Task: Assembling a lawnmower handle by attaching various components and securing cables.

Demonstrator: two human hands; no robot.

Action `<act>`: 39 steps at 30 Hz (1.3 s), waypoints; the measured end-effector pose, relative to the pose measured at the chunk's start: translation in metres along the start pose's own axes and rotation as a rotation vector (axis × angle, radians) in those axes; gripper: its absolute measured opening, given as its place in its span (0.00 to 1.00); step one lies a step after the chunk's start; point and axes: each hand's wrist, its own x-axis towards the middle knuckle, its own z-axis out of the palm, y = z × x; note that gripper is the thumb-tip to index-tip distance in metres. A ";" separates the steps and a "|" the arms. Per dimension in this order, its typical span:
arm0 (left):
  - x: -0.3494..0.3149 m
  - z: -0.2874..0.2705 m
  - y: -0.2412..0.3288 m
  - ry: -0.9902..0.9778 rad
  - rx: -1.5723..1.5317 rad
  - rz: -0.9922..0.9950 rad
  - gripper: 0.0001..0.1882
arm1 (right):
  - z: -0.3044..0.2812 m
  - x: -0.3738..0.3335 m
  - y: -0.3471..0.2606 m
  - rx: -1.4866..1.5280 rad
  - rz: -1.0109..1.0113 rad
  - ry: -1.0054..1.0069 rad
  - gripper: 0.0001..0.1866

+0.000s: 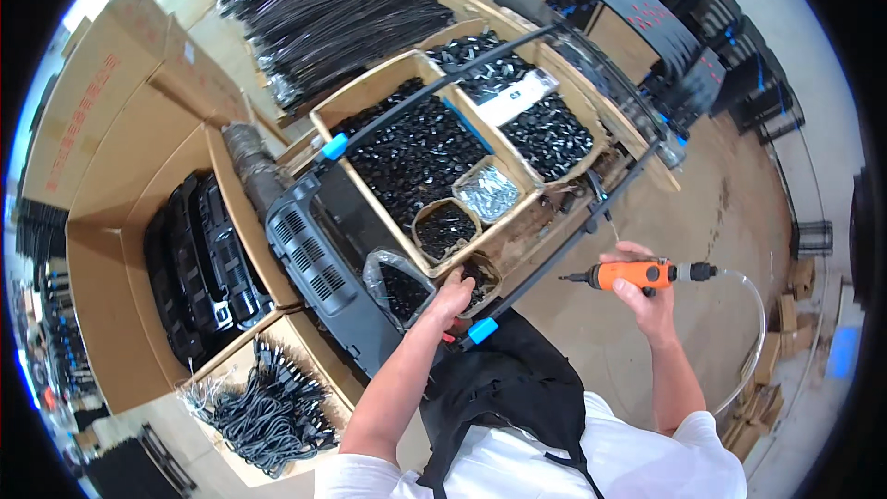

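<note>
your hands are apart: your right hand [650, 307] is closed around an orange powered driver [632, 274], while your left hand [451, 298] has its fingers in a small tub [496, 281] at the near side of the divided bin [508, 218]. whether those fingers grip anything, you cannot be told; they are partly hidden.

containers: the divided bin holds heaps of small black parts [397, 152] in its compartments. inside its near corner sit a round tub [415, 226] of small dark pieces and a container of silver pieces [487, 194]. a white strip [519, 98] lies over the right-hand compartment. just beside the bin's near left corner, a plastic-lined tub [374, 270] holds black bits. left of the bin, a tall carton [100, 291] holds black molded panels [208, 268]; nearer you, black cables [273, 411] lie bundled.

driver: orange body, black nose and tail, clear hose [759, 314] at the rear. it lies to the right of the bin's near corner, level in your right hand, tip toward your left hand and well apart from it.
</note>
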 end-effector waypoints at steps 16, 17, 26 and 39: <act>-0.159 -0.040 -0.003 1.446 0.562 0.378 0.33 | -0.056 0.044 0.271 0.406 0.473 0.203 0.30; -0.163 -0.044 -0.009 1.466 0.555 0.225 0.47 | -0.048 0.058 0.274 0.440 0.475 0.174 0.28; -0.145 -0.021 0.002 1.509 0.482 -0.270 0.60 | 0.026 0.184 0.388 0.655 0.657 0.085 0.18; -0.297 -0.021 -0.102 1.880 -0.010 -0.030 0.49 | -0.023 0.218 0.446 0.274 0.991 -0.748 0.20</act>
